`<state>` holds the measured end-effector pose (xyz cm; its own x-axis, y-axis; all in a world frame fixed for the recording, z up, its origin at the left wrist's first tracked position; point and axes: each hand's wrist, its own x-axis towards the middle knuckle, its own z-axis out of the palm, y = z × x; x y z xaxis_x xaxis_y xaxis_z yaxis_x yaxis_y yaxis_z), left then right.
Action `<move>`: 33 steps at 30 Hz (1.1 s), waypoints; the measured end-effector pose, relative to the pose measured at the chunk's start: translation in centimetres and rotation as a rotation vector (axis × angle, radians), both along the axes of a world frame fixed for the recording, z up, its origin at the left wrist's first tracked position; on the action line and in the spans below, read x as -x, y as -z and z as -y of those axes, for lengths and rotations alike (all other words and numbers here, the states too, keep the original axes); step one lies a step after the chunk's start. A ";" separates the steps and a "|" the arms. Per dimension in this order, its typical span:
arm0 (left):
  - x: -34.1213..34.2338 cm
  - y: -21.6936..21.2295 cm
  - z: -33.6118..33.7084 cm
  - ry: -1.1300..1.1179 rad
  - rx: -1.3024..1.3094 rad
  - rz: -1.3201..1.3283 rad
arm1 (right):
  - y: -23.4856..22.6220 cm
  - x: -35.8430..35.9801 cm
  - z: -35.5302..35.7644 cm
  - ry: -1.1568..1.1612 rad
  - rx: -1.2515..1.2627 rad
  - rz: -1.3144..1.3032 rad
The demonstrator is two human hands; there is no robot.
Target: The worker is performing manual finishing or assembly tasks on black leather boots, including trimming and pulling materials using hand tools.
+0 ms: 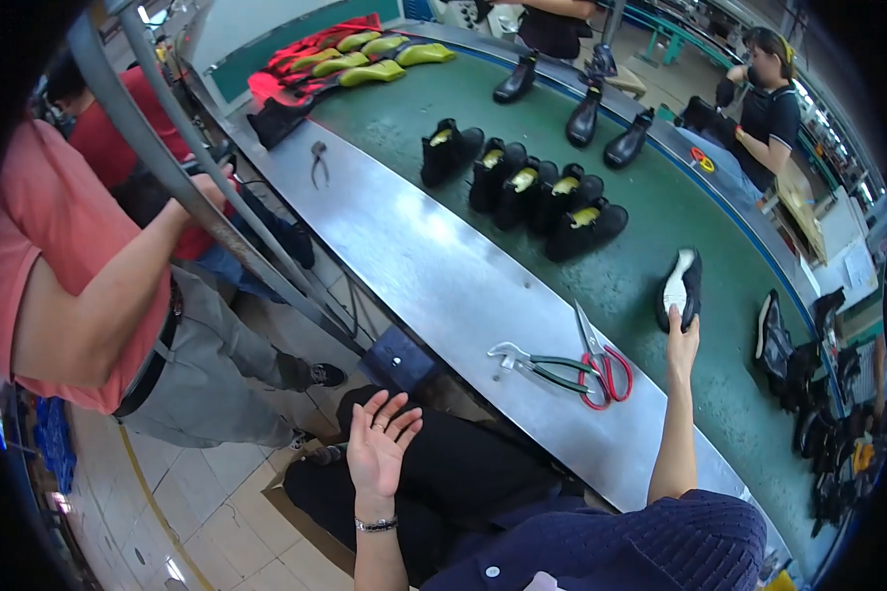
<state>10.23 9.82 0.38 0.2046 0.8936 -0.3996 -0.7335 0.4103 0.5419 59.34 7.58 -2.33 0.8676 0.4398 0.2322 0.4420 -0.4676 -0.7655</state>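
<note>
My right hand [682, 342] reaches out over the green conveyor belt. It grips the near end of a black shoe [677, 288] whose white underside or insole faces up; I cannot tell which. My left hand [376, 448] is raised above my lap, palm up with fingers spread, and holds nothing. On the metal ledge between my hands lie lasting pincers [542, 364] with green handles. Red-handled scissors [611, 376] rest against them, blades pointing away from me.
Several black shoes [586, 231] with yellow-green lasts stand on the belt [394, 128]. Black boots [583, 116] line its far side. Yellow lasts [373, 73] lie at the far left, and more pincers [319, 164] on the ledge. A metal post [207, 212] and a standing person [99, 286] are left.
</note>
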 end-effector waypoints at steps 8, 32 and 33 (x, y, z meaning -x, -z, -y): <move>0.6 -1.7 2.1 0.019 -0.104 -0.151 | -4.5 10.3 -14.8 -0.503 0.128 0.311; 2.1 -5.8 6.0 0.085 -0.870 -0.991 | -19.6 31.5 -7.1 -1.728 0.077 -0.879; 2.8 -4.9 7.3 0.014 -0.852 -0.992 | -18.6 33.2 -7.0 -1.774 0.105 -0.901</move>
<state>7.43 2.49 5.28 0.1623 0.9394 0.3019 0.1272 -0.3233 0.9377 26.14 14.59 16.28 -0.6434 0.7652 -0.0230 -0.0488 -0.0709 -0.9963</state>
